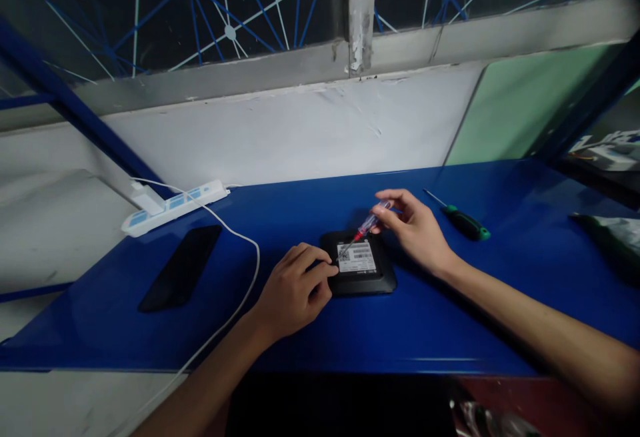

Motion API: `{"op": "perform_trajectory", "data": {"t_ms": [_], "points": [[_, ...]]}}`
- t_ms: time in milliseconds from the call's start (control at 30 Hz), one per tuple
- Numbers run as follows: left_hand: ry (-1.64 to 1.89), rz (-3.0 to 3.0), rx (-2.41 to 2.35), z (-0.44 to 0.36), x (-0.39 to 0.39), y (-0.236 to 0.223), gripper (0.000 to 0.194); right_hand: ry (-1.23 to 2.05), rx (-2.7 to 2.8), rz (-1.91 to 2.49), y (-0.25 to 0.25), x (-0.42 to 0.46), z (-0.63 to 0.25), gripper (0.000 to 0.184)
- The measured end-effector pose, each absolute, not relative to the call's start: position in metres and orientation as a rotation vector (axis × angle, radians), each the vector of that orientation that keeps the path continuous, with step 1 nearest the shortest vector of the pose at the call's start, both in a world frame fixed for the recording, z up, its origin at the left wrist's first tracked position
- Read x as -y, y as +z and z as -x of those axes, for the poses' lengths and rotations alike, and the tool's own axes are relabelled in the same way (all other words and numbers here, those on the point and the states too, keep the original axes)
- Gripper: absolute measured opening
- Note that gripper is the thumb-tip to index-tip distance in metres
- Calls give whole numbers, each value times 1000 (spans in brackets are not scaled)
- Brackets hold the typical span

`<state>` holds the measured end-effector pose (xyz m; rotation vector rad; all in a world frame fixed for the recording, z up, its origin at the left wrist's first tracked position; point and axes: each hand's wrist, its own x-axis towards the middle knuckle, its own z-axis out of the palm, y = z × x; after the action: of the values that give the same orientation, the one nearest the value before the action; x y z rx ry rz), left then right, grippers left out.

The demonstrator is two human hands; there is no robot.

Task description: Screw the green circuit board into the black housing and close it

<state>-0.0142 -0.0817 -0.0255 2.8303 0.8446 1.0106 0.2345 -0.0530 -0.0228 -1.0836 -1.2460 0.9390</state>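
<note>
A small black box [361, 273] with a white label lies face down on the blue table [350, 330]. My left hand [295, 290] rests at its left edge, fingers curled and pressing against the box to steady it. My right hand [415, 223] pinches a red and clear screwdriver [367, 225], its tip touching the box's top near the label's left corner.
A green-handled screwdriver [463, 220] lies to the right of my right hand. A black phone [181, 267] lies flat at the left. A white power strip [173, 207] with a white cable [240, 290] sits at the back left. A dark bag [610, 237] is at the far right.
</note>
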Motion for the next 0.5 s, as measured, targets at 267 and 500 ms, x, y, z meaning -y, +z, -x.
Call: {"op": "perform_trajectory", "data": {"t_ms": [267,500], "points": [[971,-2837,-872,15,81,-26,22,425,1237,1094,-14,43,-258,27],[1037,-2898,-979,14,80,-26,20,336,1312,1133,-11,46,-262,25]]}}
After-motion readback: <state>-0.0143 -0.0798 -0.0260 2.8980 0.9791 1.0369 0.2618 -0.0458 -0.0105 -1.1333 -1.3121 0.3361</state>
